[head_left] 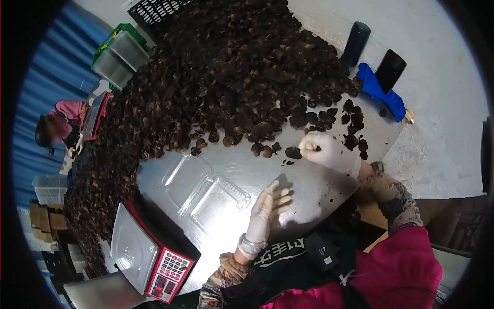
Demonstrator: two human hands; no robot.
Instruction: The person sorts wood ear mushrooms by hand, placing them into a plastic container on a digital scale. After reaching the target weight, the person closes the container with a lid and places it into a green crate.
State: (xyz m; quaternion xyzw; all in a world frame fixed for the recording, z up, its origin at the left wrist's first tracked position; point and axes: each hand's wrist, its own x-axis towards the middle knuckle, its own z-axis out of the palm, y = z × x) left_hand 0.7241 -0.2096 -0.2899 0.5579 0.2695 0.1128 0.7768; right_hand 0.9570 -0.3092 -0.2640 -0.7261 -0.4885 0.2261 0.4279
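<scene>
Across the shiny metal table [319, 198], our white-gloved right hand [329, 152] is pinching a dark dried mushroom [293, 152]; our gloved left hand [267, 208] is resting flat, empty.

- Metal table top [288, 206], grey and shiny, fills the middle of the view; strong glare near its lower edge.
- Pale concrete floor [447, 103] to the right of the table, speckled.
- Blue corrugated wall [56, 67] along the left side.
- Black plastic crate [154, 9] at the far end, top edge of view.
- Clear bin with green lid [116, 54] beside the crate.
- Translucent tub [49, 188] and stacked cardboard boxes [46, 221] at lower left, by the wall.
- Second person [59, 126] in pink, seated at the far left.
- Light looks like overhead or daylight; source not visible.
</scene>
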